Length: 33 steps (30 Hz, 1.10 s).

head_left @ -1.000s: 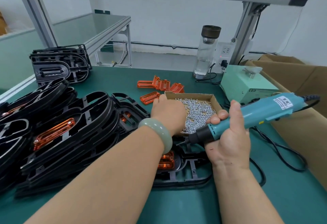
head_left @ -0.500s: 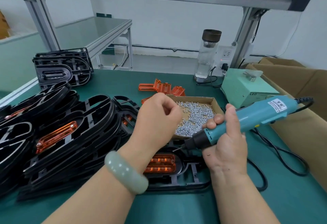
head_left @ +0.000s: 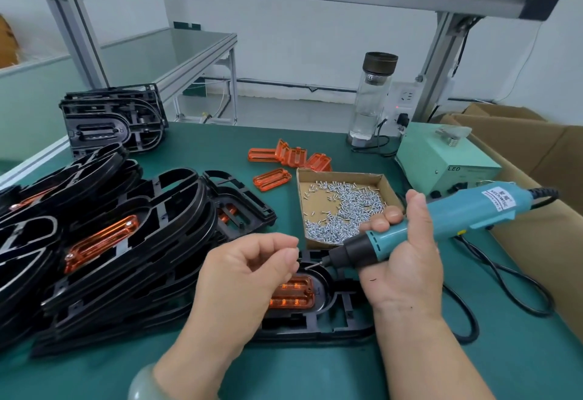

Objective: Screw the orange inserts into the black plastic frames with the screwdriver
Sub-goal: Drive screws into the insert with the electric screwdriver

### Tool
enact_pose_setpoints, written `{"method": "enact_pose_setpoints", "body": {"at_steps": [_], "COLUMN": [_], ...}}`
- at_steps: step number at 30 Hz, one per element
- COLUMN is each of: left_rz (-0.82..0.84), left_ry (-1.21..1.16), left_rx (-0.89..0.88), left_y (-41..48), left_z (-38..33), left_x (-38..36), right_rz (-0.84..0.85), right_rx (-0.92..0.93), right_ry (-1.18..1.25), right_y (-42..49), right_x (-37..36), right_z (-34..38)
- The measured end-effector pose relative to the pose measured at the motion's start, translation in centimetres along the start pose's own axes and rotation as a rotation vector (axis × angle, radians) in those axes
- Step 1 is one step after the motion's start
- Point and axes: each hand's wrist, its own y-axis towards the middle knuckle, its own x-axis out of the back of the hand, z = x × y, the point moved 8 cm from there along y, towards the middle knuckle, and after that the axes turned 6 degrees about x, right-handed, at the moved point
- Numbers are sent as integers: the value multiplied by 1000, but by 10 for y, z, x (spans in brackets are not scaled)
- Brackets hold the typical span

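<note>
A black plastic frame (head_left: 340, 314) lies flat on the green table in front of me, with an orange insert (head_left: 293, 295) seated in it. My right hand (head_left: 400, 264) grips the teal electric screwdriver (head_left: 441, 219), whose bit points left and down at the frame's top edge. My left hand (head_left: 249, 273) hovers just left of the bit, its thumb and fingertips pinched together on a small screw held at the bit's tip. A cardboard tray of silver screws (head_left: 344, 207) sits just behind the frame.
A pile of black frames (head_left: 104, 242), some with orange inserts, fills the left side. Loose orange inserts (head_left: 293, 159) lie behind the tray. A glass bottle (head_left: 372, 99), a pale green power box (head_left: 441, 156) and cardboard boxes (head_left: 536, 147) stand at the right; the screwdriver's cable (head_left: 504, 276) loops there.
My left hand has pulled back from the screw tray toward the frame and now pinches a screw at the bit. The screwdriver's tip has dropped toward the frame.
</note>
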Motion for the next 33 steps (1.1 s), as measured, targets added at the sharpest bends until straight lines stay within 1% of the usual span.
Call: {"method": "enact_pose_setpoints", "body": {"at_steps": [4,8,12,16,19,24,33], "left_rz": [-13,-30,-35,-70,-85,-46,-17], "left_ry": [12,-20,-39,22,122,217,243], "left_rx": [-30,-65,-41,-55,-80,-60,-77], "left_y": [0,0,-1,-3,-4,-5,-5], "left_z": [0,-2,0,-3,-5,-1,-1], "left_x": [2,3,2,3,2,-3,-8], "right_rz": [-24,-11,-12,-23,-11,-32,-25], "right_rx": [-12,-38,-70,-91,-96,-102,-116], "right_ry": [25,70,108,131,143,160,173], "right_y": [-1,-1,0,1,2,3,-1], "right_x": [2,-1,0,1,-1,1,-2], "right_z": [0,-1,-4,-6,-6,-6,-9]}}
